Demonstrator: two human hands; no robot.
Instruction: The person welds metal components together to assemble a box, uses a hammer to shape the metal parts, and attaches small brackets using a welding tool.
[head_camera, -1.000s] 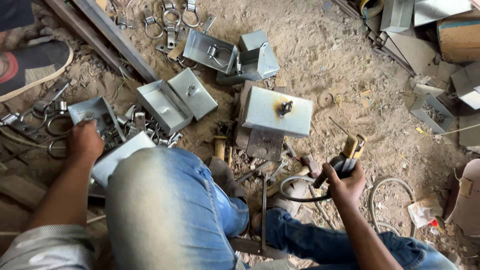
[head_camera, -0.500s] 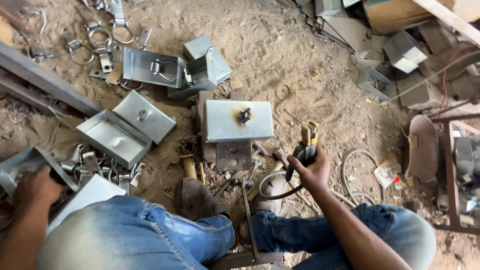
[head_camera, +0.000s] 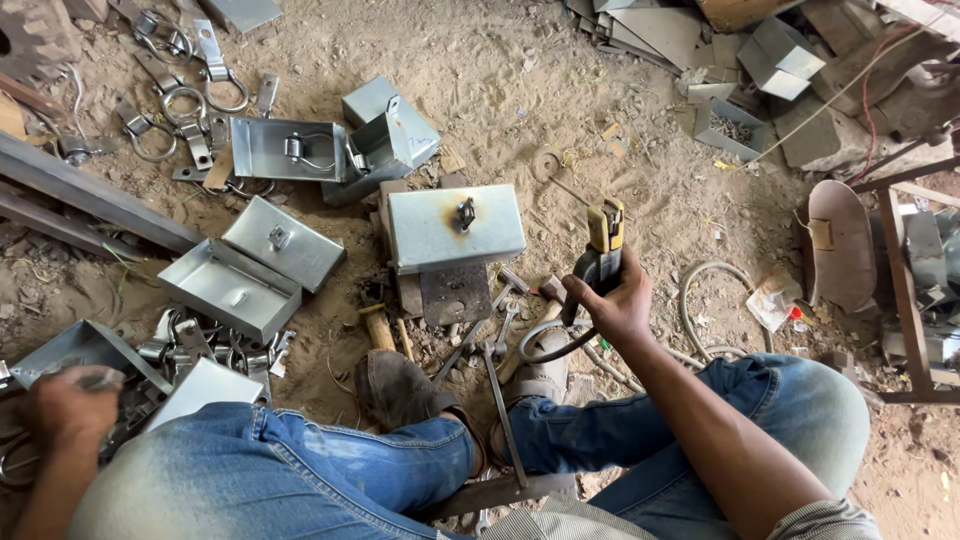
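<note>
The right hand (head_camera: 615, 300) is sitting just right of the frame's centre, its fingers wrapping closed around the dark handle of a welding electrode holder with yellow jaws (head_camera: 600, 250), which is pointing up the frame. A black cable (head_camera: 548, 345) is looping out from under that hand toward the lower middle. Just left of the holder's tip, near the centre of the frame, a grey rectangular sheet-metal box with a scorched ring around a small black fitting (head_camera: 455, 227) is lying on the sandy floor (head_camera: 500, 70). A flat dark steel plate (head_camera: 455, 293) is lying directly below the box, touching its lower edge.

The left hand (head_camera: 65, 405) is sitting at the lower left edge, curling shut over a small grey metal piece (head_camera: 95, 378); what kind of piece it is cannot be made out. It is resting at an open grey metal tray (head_camera: 85, 350) beside a heap of small metal clamps and rings (head_camera: 200, 345). Above that heap, at the left middle, an open grey hinged metal box (head_camera: 250, 270) is lying with its lid spread. Further up, more grey metal boxes (head_camera: 340, 140) are clustering together, and round ring clamps (head_camera: 190, 70) are scattering across the upper left corner.

Blue-jeaned legs are filling the bottom of the frame, with a dusty brown shoe (head_camera: 400, 390) between them. A pale hose (head_camera: 710, 290) is curving to the right of the right hand.
</note>
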